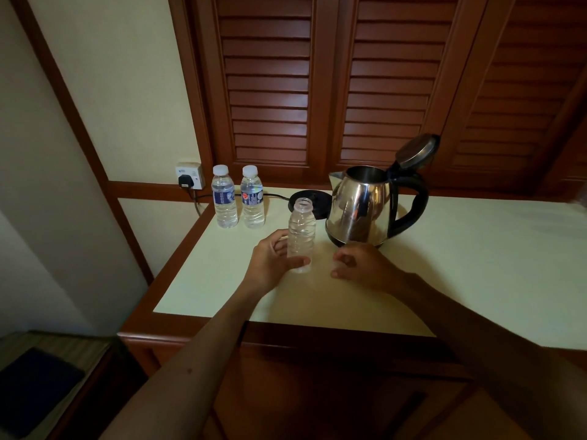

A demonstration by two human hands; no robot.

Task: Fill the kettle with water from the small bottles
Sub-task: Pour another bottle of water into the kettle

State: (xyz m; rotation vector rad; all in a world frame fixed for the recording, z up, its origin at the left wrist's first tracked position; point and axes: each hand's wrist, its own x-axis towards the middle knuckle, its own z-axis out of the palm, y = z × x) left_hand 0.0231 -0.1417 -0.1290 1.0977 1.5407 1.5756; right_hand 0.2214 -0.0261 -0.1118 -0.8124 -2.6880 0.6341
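An uncapped clear bottle (pixel 301 230) with no label stands upright on the pale tabletop (pixel 476 249). My left hand (pixel 273 262) grips its lower part. Whether it holds water I cannot tell. My right hand (pixel 365 265) hovers just right of it, fingers curled; whether it holds something small I cannot tell. Behind the hands stands the steel kettle (pixel 362 208), off its base, black handle to the right and lid (pixel 416 152) flipped open. Two capped, labelled full bottles (pixel 224 201) (pixel 252 201) stand side by side at the back left.
The black kettle base (pixel 306 201) lies behind the open bottle, its cord running to a plugged wall socket (pixel 190 177). Wooden louvred doors (pixel 266 90) back the table. The table's wooden front edge (pixel 190 328) is near me.
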